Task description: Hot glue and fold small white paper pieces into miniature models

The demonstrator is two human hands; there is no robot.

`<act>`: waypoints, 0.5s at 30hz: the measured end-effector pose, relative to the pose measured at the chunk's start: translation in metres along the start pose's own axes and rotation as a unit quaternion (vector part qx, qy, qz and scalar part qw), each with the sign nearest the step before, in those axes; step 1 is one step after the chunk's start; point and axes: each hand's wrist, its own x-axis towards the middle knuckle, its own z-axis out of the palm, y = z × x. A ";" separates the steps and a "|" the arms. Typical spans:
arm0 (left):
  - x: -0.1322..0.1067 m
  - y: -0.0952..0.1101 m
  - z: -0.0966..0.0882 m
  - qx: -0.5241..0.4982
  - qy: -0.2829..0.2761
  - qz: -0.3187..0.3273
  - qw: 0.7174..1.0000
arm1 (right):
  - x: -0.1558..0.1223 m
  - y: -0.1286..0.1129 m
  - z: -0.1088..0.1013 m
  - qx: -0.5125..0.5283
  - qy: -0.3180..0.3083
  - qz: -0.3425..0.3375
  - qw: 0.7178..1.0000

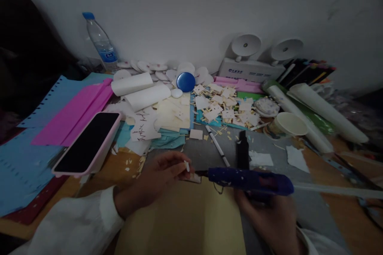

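Observation:
My right hand (271, 215) is wrapped round a dark blue hot glue gun (239, 179), its nozzle pointing left. A long translucent glue stick (335, 189) sticks out of the gun's back end. Just left of the nozzle, my left hand (166, 171) is closed in a pinch on a small white piece (187, 166). A small pale card (196, 178) shows beneath those fingers, close to the nozzle tip; whether they touch I cannot tell. Below both hands lies a large yellowish sheet (185, 223).
Small pale cards with sticks (229, 105) are heaped at the back. A white pen (218, 146) and a paper cup (287, 125) stand between heap and gun. At left are a phone (88, 141) and pink paper (72, 117). A water bottle (103, 42) leans by the wall.

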 end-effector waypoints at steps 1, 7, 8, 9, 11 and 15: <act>0.000 0.001 0.001 0.008 0.002 0.002 1.000 | 0.000 0.000 0.000 -0.004 -0.001 -0.001 1.000; -0.002 0.001 0.005 0.018 0.009 0.011 1.000 | 0.000 -0.001 -0.001 -0.007 -0.021 -0.007 1.000; -0.002 0.001 0.005 0.020 0.011 0.011 1.000 | 0.000 -0.002 -0.001 -0.008 -0.018 -0.006 1.000; -0.002 0.001 0.006 0.024 0.013 0.015 1.000 | 0.000 -0.003 -0.001 -0.010 -0.017 -0.002 1.000; -0.002 0.001 0.006 0.033 0.018 0.026 0.999 | 0.000 -0.004 -0.001 -0.013 -0.014 0.001 1.000; -0.002 0.001 0.004 0.042 0.014 0.031 0.999 | 0.000 -0.006 -0.002 -0.029 -0.002 -0.014 0.999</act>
